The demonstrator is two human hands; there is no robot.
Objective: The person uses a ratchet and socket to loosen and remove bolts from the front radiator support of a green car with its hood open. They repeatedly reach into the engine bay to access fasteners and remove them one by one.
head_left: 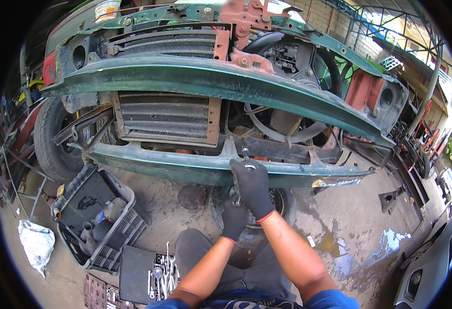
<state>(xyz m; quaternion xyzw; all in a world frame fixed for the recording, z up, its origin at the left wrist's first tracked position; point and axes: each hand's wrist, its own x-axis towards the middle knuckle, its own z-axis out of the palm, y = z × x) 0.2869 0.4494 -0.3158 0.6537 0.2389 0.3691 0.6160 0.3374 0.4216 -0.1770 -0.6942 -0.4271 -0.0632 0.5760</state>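
Both hands wear dark gloves with red cuffs and work at the lower green crossbar (184,166) of a stripped vehicle front. My right hand (254,189) is closed around the head of a ratchet wrench (250,166). A metal extension (245,150) points up from it toward the bracket (230,148) on the crossbar. Lower and to the left, my left hand (234,220) is closed by the metal end of what looks like the same wrench's handle. The fingers hide most of the tool. Whether its tip sits on a bolt I cannot tell.
A black crate (125,226) with parts stands at left, beside a white sack (36,244). Wrenches (170,273) and an open socket case (96,292) lie near my knee. A tire (220,206) lies beneath the crossbar. Puddles (339,252) wet the floor at right.
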